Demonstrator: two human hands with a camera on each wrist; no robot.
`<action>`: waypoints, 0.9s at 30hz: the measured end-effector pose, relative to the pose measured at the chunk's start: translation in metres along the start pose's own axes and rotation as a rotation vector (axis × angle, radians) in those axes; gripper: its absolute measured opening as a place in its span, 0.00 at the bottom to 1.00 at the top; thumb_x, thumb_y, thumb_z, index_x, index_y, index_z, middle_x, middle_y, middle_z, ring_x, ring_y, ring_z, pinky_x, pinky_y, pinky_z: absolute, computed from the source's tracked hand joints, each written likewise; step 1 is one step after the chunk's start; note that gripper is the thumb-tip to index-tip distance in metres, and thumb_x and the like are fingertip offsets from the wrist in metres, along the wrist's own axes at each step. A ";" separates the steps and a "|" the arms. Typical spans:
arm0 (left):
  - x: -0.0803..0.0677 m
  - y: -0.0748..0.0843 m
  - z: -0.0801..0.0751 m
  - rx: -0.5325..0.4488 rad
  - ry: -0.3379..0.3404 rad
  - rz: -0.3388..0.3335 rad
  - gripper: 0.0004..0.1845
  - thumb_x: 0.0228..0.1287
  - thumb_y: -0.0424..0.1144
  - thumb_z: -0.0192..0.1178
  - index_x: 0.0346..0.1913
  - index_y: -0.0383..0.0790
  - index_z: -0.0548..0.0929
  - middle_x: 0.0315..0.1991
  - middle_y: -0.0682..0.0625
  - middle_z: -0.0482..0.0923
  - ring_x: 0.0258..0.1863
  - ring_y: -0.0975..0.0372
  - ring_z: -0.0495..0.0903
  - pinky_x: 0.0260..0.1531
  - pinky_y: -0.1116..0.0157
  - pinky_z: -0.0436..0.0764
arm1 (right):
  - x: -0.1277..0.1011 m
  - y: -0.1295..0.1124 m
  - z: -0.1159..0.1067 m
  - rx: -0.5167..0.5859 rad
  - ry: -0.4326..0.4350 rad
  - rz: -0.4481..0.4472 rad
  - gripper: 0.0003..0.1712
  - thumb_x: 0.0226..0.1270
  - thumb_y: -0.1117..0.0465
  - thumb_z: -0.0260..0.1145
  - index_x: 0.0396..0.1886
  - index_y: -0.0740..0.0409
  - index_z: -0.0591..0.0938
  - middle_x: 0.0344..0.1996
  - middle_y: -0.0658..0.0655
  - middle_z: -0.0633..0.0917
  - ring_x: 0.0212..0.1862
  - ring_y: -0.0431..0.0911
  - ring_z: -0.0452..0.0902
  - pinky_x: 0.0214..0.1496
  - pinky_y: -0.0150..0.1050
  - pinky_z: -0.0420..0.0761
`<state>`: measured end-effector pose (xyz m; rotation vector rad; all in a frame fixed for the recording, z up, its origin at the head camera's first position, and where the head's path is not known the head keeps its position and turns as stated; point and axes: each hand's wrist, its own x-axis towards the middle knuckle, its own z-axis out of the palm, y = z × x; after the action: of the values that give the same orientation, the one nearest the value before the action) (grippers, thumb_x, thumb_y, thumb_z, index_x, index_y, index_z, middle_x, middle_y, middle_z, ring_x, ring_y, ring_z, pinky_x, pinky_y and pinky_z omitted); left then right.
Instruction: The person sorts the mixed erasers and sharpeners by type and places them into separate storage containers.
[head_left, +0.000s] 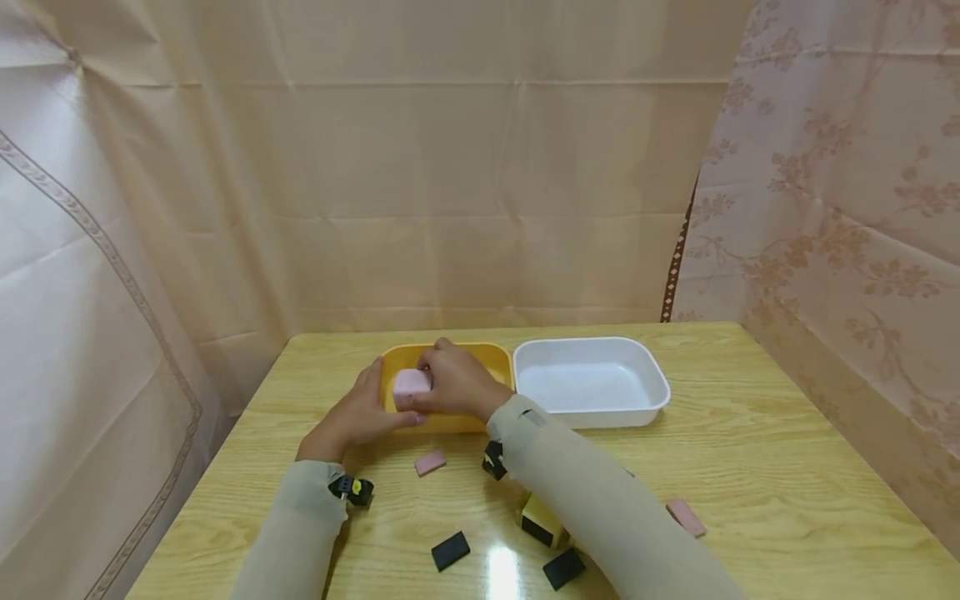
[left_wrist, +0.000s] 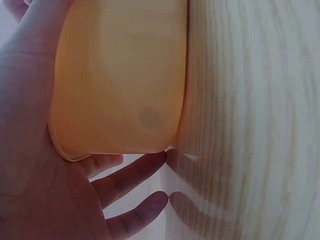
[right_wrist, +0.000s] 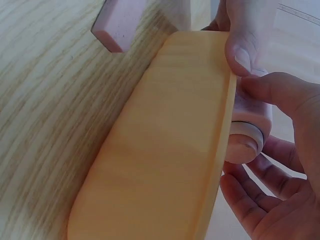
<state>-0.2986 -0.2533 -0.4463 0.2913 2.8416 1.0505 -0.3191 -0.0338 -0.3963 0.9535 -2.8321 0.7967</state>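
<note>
Black pieces (head_left: 451, 551) lie nearest me; my right sleeve (head_left: 600, 500) partly covers a yellow block (head_left: 540, 520). Farther, my left hand (head_left: 358, 415), fingers apart, rests against the yellow tray (head_left: 450, 424); my right hand's (head_left: 459, 383) fingers clamp a pink block (head_left: 409, 384) above it, white tray (head_left: 588, 387) alongside.

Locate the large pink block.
Head view: the large pink block is in the right hand, beside the left hand, at the left end of the yellow tray.

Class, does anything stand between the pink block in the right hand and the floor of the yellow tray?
Nothing visible stands between the pink block and the floor of the yellow tray, though the space beneath is partly hidden. The left hand has its thumb at the near rim, close by.
</note>
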 end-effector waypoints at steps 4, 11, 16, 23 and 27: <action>0.000 -0.001 -0.001 0.016 -0.002 0.000 0.79 0.43 0.77 0.72 0.84 0.44 0.33 0.83 0.41 0.42 0.76 0.43 0.60 0.73 0.39 0.63 | 0.001 -0.001 0.003 -0.009 -0.007 0.005 0.35 0.55 0.33 0.78 0.49 0.54 0.85 0.42 0.48 0.77 0.38 0.41 0.77 0.37 0.31 0.78; 0.001 -0.001 0.000 0.029 0.001 0.009 0.79 0.44 0.76 0.72 0.84 0.41 0.33 0.82 0.38 0.44 0.76 0.42 0.60 0.73 0.38 0.63 | 0.002 0.001 0.008 -0.059 -0.012 0.003 0.35 0.56 0.32 0.77 0.50 0.54 0.86 0.42 0.48 0.77 0.37 0.41 0.76 0.36 0.30 0.77; 0.001 -0.001 0.001 0.018 0.009 0.022 0.79 0.43 0.77 0.73 0.84 0.42 0.35 0.81 0.39 0.48 0.73 0.44 0.64 0.72 0.39 0.65 | 0.001 0.002 0.007 -0.068 -0.014 -0.003 0.34 0.56 0.33 0.77 0.50 0.54 0.86 0.42 0.48 0.77 0.37 0.41 0.75 0.36 0.30 0.76; 0.002 -0.003 0.001 0.007 0.014 0.022 0.79 0.41 0.78 0.73 0.84 0.46 0.35 0.81 0.40 0.49 0.73 0.45 0.65 0.71 0.40 0.66 | -0.001 0.005 0.007 -0.086 -0.004 -0.032 0.33 0.57 0.33 0.77 0.48 0.54 0.85 0.42 0.48 0.78 0.38 0.41 0.74 0.38 0.31 0.76; 0.003 -0.003 0.002 -0.002 0.018 0.035 0.78 0.41 0.77 0.73 0.84 0.45 0.37 0.80 0.40 0.51 0.72 0.46 0.66 0.71 0.40 0.67 | -0.002 0.008 0.008 -0.091 0.002 -0.030 0.32 0.57 0.35 0.77 0.48 0.53 0.85 0.41 0.48 0.77 0.37 0.41 0.74 0.37 0.31 0.76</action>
<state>-0.3015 -0.2542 -0.4497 0.3341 2.8611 1.0672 -0.3214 -0.0315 -0.4074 0.9793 -2.8180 0.6588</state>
